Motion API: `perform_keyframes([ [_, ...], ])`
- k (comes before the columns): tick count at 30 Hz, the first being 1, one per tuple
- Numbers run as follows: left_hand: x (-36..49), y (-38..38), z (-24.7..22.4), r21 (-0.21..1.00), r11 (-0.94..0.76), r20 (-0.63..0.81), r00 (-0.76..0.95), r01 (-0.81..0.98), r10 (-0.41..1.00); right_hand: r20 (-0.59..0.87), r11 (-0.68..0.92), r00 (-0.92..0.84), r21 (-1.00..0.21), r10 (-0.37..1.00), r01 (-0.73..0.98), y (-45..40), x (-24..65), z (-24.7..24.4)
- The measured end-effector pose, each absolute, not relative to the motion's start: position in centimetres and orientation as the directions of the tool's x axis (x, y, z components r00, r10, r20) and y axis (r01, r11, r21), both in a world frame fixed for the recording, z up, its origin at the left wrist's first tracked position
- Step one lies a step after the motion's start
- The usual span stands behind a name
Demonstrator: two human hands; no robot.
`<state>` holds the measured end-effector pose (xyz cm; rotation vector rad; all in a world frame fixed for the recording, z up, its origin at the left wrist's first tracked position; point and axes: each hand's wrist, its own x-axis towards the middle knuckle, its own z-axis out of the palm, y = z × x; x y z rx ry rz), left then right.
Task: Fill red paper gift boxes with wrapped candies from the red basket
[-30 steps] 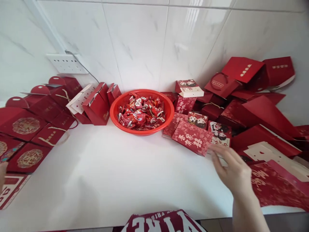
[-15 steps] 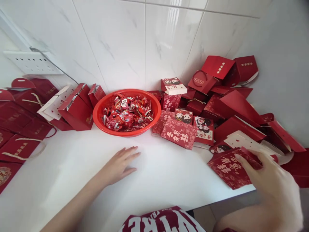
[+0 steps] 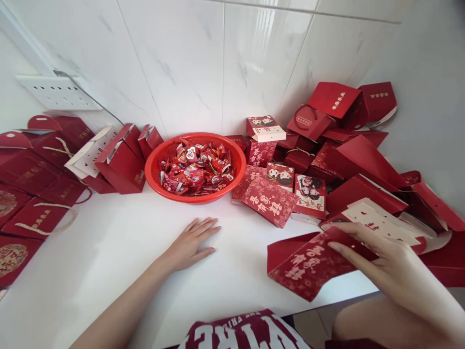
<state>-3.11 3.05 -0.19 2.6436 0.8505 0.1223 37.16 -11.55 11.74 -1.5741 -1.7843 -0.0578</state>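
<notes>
My right hand [image 3: 381, 261] pinches a dark red gift box [image 3: 305, 266] by its upper right part, thumb on the printed face. The box is tilted above the white counter, with pale pink lettering facing me and an open end to the left. Resting flat on the counter, my left hand [image 3: 192, 245] has its fingers spread and holds nothing. Beyond it stands a red plastic basket [image 3: 196, 198] filled with wrapped candies [image 3: 196, 169]. A patterned red box [image 3: 271, 201] lies flat to the right of the basket.
Red boxes [image 3: 363, 160] are heaped along the right side against the wall. At the left stand several red boxes [image 3: 32, 167] with rope handles, beside a white heart-dotted box [image 3: 87, 155]. A power socket strip [image 3: 54, 92] with a cable is on the tiled wall [image 3: 181, 63].
My right hand has drawn the gift box leftward, away from the heap, and its open end now shows. My left hand stays on the counter, while the view has shifted slightly.
</notes>
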Motion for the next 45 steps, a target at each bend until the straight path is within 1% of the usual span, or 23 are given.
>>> perform_keyframes([
  [1,-3.1,3.0,-0.2,0.364,-0.756,-0.021,0.816,0.544,0.577,0.467,0.333,-0.116,-0.415,0.876,0.847,-10.9,36.2,12.5],
  [3,-3.1,3.0,-0.4,0.367,-0.769,0.029,0.820,0.523,0.571,0.369,0.502,-0.363,-0.417,0.856,0.758,-9.5,34.2,14.0],
  [5,-3.3,3.0,-0.6,0.363,-0.783,0.154,0.797,0.504,0.584,0.329,0.633,-0.541,-0.429,0.774,0.644,-8.0,32.1,15.0],
  [7,-3.6,2.9,-0.5,0.359,-0.769,0.305,0.712,0.529,0.633,0.322,0.738,-0.670,-0.398,0.669,0.545,-6.6,30.1,15.6],
  [9,-3.7,2.6,0.1,0.370,-0.710,0.430,0.567,0.599,0.702,0.370,0.804,-0.715,-0.313,0.593,0.505,-5.3,28.3,15.7],
  [11,-3.7,2.1,1.4,0.395,-0.660,0.555,0.406,0.639,0.726,0.444,0.833,-0.708,-0.227,0.550,0.505,-4.0,27.0,15.5],
  [13,-3.6,1.6,3.0,0.405,-0.683,0.679,0.300,0.608,0.670,0.486,0.847,-0.703,-0.183,0.519,0.499,-2.6,25.9,15.0],
  [15,-3.4,1.2,4.7,0.387,-0.757,0.742,0.308,0.527,0.595,0.467,0.854,-0.722,-0.176,0.511,0.490,-1.4,25.1,14.5],
  [17,-3.2,1.0,6.0,0.385,-0.809,0.731,0.389,0.443,0.561,0.415,0.852,-0.746,-0.198,0.521,0.485,-0.5,24.6,14.1],
  [19,-3.1,1.1,7.1,0.385,-0.827,0.658,0.506,0.410,0.557,0.375,0.844,-0.756,-0.254,0.537,0.473,0.0,24.3,13.9],
  [21,-3.0,1.4,7.9,0.344,-0.833,0.557,0.620,0.433,0.552,0.355,0.823,-0.746,-0.317,0.564,0.471,0.3,24.1,13.9],
  [23,-2.8,1.9,8.6,0.273,-0.842,0.487,0.688,0.466,0.539,0.339,0.793,-0.723,-0.357,0.603,0.494,0.3,24.1,14.1],
  [27,-2.4,2.8,9.9,0.184,-0.857,0.443,0.738,0.481,0.509,0.269,0.712,-0.666,-0.376,0.696,0.593,0.7,24.0,14.2],
  [30,-1.9,3.3,10.4,0.148,-0.854,0.358,0.778,0.498,0.516,0.208,0.628,-0.597,-0.365,0.775,0.688,1.1,23.8,13.9],
  [33,-1.6,3.5,10.4,0.175,-0.837,0.273,0.792,0.518,0.546,0.155,0.537,-0.525,-0.415,0.837,0.734,1.5,23.7,13.2],
  [37,-1.5,3.6,9.9,0.233,-0.818,0.204,0.796,0.526,0.570,0.091,0.446,-0.467,-0.498,0.880,0.743,2.1,23.9,12.8],
  [39,-1.6,3.6,9.8,0.242,-0.811,0.207,0.788,0.533,0.579,0.101,0.436,-0.461,-0.546,0.882,0.715,2.2,24.2,13.0],
  [42,-1.7,3.6,9.8,0.218,-0.822,0.289,0.770,0.526,0.569,0.170,0.462,-0.464,-0.611,0.869,0.643,2.1,24.8,13.6],
  [45,-1.7,3.5,10.1,0.197,-0.845,0.400,0.746,0.498,0.533,0.226,0.534,-0.514,-0.599,0.828,0.597,1.8,25.1,14.0],
])
